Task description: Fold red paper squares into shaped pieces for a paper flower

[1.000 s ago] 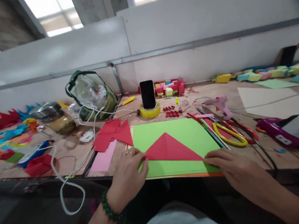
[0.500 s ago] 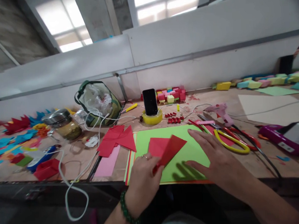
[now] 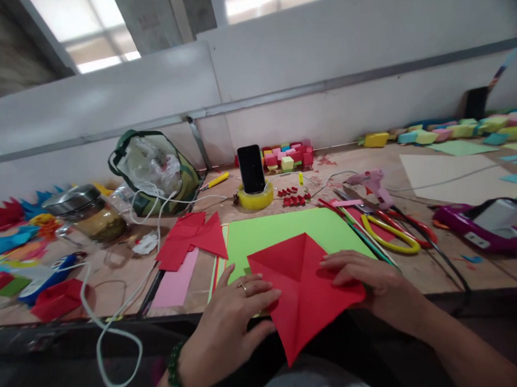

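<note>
A red sheet of paper, opened out and marked with crossing creases, sits over the front of a stack topped by a light green sheet. One corner hangs past the table's front edge. My left hand touches its left side with fingers stretched and spread, the thumb apart from them. At the right side my right hand grips the paper, fingers on top and the thumb hidden. More red paper pieces, some folded, lie left of the stack over a pink strip.
Scissors with yellow handles, a pink glue gun and a purple tape dispenser are on the right. A phone leans up behind a yellow tape roll. Leftward stand a glass jar and a bag; a white cable loops over the edge.
The red paper has gone from folded in my left hand to opened out flat, nearer to me. My right hand has come down onto its right side.
</note>
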